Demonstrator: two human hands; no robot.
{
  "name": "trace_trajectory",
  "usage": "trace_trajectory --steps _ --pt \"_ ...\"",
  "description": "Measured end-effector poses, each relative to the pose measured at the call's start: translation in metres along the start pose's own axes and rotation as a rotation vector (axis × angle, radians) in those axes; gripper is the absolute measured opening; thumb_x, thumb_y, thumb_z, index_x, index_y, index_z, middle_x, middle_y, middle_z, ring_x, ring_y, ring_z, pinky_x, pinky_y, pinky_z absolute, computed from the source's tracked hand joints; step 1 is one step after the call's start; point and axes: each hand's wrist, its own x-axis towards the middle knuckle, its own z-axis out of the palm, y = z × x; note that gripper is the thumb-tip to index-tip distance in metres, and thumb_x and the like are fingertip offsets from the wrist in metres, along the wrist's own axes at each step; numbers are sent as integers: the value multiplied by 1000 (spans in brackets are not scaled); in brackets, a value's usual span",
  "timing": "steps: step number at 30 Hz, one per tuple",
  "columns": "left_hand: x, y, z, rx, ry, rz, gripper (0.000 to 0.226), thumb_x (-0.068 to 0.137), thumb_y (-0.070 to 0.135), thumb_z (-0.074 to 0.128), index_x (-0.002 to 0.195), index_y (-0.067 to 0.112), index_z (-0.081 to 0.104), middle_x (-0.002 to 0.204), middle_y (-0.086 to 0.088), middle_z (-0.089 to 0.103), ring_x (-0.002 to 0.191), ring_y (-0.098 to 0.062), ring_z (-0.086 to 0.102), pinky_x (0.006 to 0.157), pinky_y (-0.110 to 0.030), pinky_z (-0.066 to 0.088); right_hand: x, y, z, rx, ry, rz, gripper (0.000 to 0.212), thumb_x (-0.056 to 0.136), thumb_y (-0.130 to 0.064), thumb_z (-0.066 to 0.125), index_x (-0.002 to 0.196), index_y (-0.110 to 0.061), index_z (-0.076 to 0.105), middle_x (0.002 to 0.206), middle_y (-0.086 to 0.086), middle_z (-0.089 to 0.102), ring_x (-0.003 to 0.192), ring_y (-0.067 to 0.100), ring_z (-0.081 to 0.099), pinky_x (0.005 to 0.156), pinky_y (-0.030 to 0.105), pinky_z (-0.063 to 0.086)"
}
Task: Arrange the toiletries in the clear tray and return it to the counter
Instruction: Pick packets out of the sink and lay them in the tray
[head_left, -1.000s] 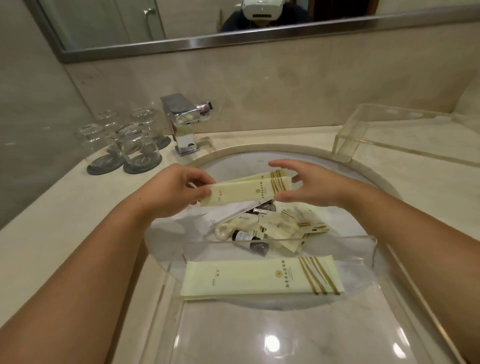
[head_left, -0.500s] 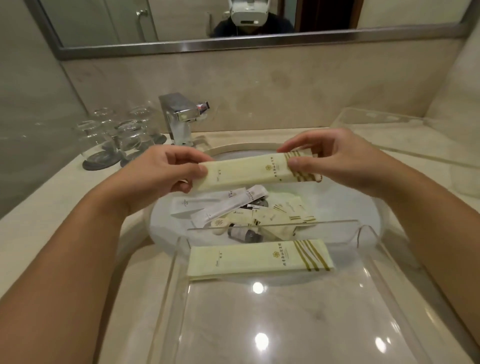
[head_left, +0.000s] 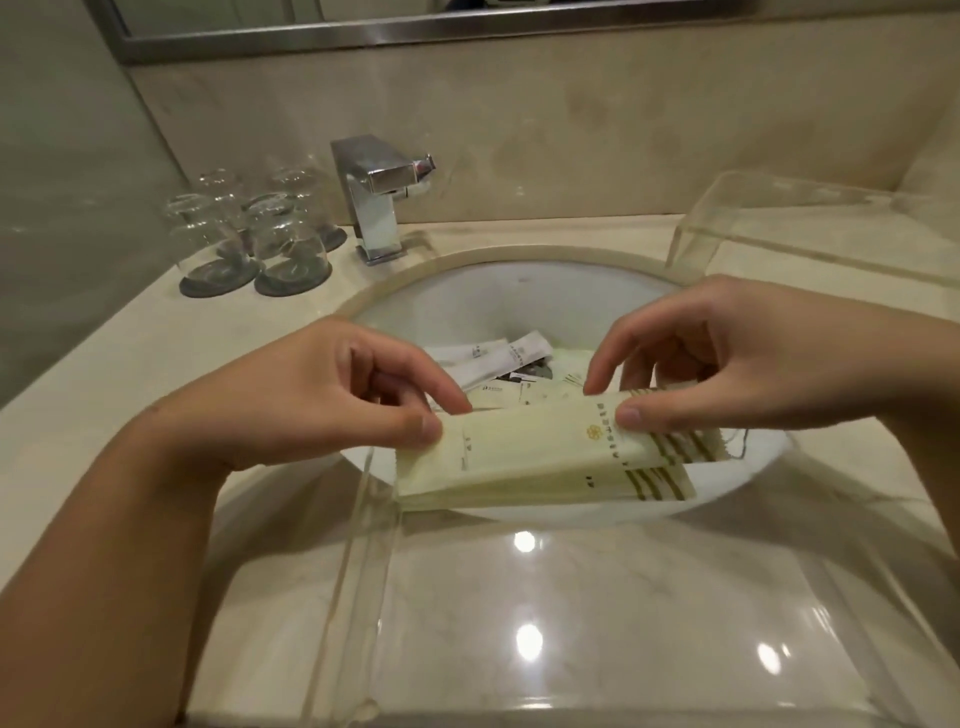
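A clear acrylic tray (head_left: 358, 525) lies across the near rim of the sink. At its far end a pale yellow packet with gold stripes (head_left: 519, 491) lies flat. A second matching packet (head_left: 530, 441) rests on top of it, pinched at its left end by my left hand (head_left: 332, 395) and at its right end by my right hand (head_left: 717, 364). Beyond them, several more toiletries (head_left: 498, 364), white sachets and small dark items, lie loose in the sink basin (head_left: 519, 296).
A chrome tap (head_left: 379, 192) stands behind the basin. Several upturned glasses on dark coasters (head_left: 249, 234) sit on the counter at the back left. A second clear tray (head_left: 810, 218) rests on the counter at the back right. A mirror runs along the wall.
Both hands have lowered the yellow packet from above the basin down onto the packet lying in the tray. The view has tilted down.
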Motion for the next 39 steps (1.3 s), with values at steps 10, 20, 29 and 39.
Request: trace_trajectory --steps 10,20,29,39 --pt "-34 2 17 241 90 59 10 82 34 82 90 40 83 72 3 75 60 -16 58 58 -25 46 -6 -15 9 -90 -117 5 18 76 -49 78 92 -42 78 81 -14 79 62 7 68 55 18 50" --pt "-47 11 34 632 150 10 17 81 44 70 95 50 78 91 28 71 90 -7 57 67 -8 42 -2 -18 19 -299 -172 34 13 77 -55 79 86 -46 78 84 -34 71 74 0 68 63 19 55" --pt "-56 18 50 722 158 80 38 81 70 60 115 53 67 115 33 61 112 6 59 91 -17 46 -1 -17 18 -240 -183 69 18 73 -54 84 86 -42 78 78 -25 72 65 2 65 63 23 55" --pt "-55 16 64 830 94 113 44 76 71 64 116 54 64 106 36 59 97 7 61 88 -22 49 -2 -13 21 -244 -250 63 19 73 -51 86 87 -41 78 79 -19 75 67 5 70 67 25 59"
